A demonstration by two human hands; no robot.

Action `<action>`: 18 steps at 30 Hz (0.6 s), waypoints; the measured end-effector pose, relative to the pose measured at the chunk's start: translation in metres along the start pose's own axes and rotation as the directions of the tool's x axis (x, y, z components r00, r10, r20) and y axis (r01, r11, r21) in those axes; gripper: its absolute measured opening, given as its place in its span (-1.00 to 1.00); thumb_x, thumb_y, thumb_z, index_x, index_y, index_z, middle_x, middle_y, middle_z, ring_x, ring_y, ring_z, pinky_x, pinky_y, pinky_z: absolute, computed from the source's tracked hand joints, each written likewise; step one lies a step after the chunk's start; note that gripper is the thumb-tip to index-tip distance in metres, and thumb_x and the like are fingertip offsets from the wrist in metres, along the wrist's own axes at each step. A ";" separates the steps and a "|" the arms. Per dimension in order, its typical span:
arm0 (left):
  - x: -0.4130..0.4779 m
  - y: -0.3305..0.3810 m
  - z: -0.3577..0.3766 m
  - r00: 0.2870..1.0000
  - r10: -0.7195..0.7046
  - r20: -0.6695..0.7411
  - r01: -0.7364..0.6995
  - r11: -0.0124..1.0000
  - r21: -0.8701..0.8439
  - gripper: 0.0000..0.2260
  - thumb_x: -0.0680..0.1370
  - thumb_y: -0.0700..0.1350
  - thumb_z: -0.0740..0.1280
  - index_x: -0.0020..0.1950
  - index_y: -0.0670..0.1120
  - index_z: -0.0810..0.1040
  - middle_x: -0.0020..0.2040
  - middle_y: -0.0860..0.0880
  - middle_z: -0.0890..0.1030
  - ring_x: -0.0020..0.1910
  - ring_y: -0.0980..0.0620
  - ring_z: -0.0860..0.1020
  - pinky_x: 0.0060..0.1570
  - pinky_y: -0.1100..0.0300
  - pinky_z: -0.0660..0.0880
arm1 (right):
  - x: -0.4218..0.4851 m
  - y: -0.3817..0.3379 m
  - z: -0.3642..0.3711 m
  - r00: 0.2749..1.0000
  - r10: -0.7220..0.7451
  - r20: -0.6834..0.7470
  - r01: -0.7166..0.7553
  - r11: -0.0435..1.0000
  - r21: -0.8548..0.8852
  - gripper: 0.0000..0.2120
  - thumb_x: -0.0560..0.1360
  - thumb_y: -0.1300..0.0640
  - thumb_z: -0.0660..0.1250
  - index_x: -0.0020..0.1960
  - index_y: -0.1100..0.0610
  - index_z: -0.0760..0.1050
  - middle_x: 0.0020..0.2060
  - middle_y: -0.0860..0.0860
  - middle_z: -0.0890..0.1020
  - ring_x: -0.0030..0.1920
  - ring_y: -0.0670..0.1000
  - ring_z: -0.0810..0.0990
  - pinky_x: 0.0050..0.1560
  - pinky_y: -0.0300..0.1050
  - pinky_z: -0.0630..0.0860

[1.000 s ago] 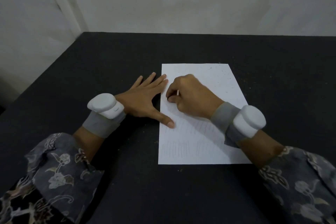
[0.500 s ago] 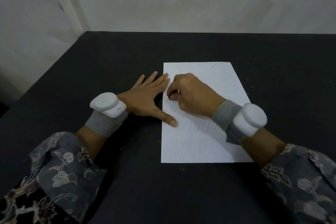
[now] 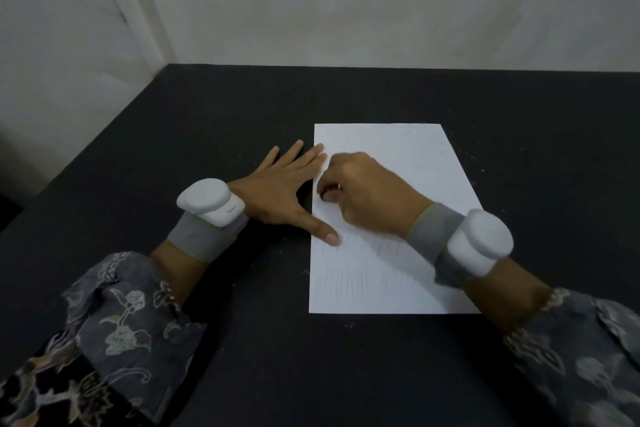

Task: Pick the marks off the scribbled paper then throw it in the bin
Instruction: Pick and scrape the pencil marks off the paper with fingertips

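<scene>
A white sheet of paper [image 3: 408, 149] lies flat on the black table [image 3: 242, 114], with faint pencil strokes across its lower half. My left hand [image 3: 284, 191] lies flat with fingers spread, its thumb and fingertips pressing the paper's left edge. My right hand [image 3: 367, 194] rests on the middle of the sheet with fingers curled round a small whitish eraser [image 3: 339, 186], of which only a sliver shows. The eraser's tip is against the paper near the left edge. No bin is in view.
Both wrists carry white sensor pods on grey bands. Small eraser crumbs dot the paper's upper part and the table around it. A pale wall bounds the table at the back and the left.
My right hand has shifted slightly left and down on the sheet while rubbing. The left hand stays pressed on the paper's edge. The camera view moved a little.
</scene>
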State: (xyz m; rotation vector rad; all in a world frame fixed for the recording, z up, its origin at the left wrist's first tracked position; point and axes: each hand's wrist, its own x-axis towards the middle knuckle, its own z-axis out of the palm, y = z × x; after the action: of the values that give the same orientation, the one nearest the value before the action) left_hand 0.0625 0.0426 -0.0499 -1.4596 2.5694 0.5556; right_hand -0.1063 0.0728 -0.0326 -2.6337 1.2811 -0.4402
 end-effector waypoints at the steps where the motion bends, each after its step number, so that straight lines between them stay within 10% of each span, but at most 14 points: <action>1: 0.001 -0.001 0.000 1.000 0.001 -0.004 -0.001 1.000 -0.001 0.31 -0.01 0.66 0.13 0.57 0.08 -0.26 0.55 0.15 -0.32 0.47 0.14 -0.42 0.44 -0.03 -0.42 | 0.004 0.007 -0.002 0.997 0.059 -0.045 -0.060 0.998 -0.010 -0.82 0.51 0.28 0.33 0.09 0.21 0.61 0.01 0.11 0.59 -0.01 0.08 0.57 -0.01 -0.19 0.51; 13: 0.002 -0.003 0.000 1.000 -0.021 0.006 0.020 1.000 0.021 0.28 0.03 0.63 0.13 0.56 0.05 -0.28 0.54 0.15 -0.34 0.47 0.14 -0.42 0.45 -0.04 -0.41 | 0.004 0.016 0.002 0.980 0.174 -0.094 -0.173 0.985 0.023 -0.83 0.52 0.26 0.31 0.08 0.21 0.61 -0.01 0.10 0.59 -0.02 0.07 0.54 0.04 -0.03 0.54; 18: 0.001 -0.002 0.000 0.999 -0.032 0.000 0.032 0.999 0.017 0.28 0.03 0.63 0.12 0.56 0.05 -0.28 0.54 0.14 -0.33 0.48 0.14 -0.40 0.45 -0.04 -0.41 | -0.009 0.018 -0.008 0.978 0.206 -0.010 -0.202 0.965 0.165 -0.85 0.51 0.21 0.35 0.06 0.13 0.62 -0.04 -0.01 0.59 -0.18 -0.14 0.47 -0.11 -0.39 0.42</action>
State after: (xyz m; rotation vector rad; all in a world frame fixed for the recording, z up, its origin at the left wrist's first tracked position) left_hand 0.0631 0.0407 -0.0508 -1.4921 2.5393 0.5280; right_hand -0.1274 0.0686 -0.0315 -2.3407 1.4403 -0.5250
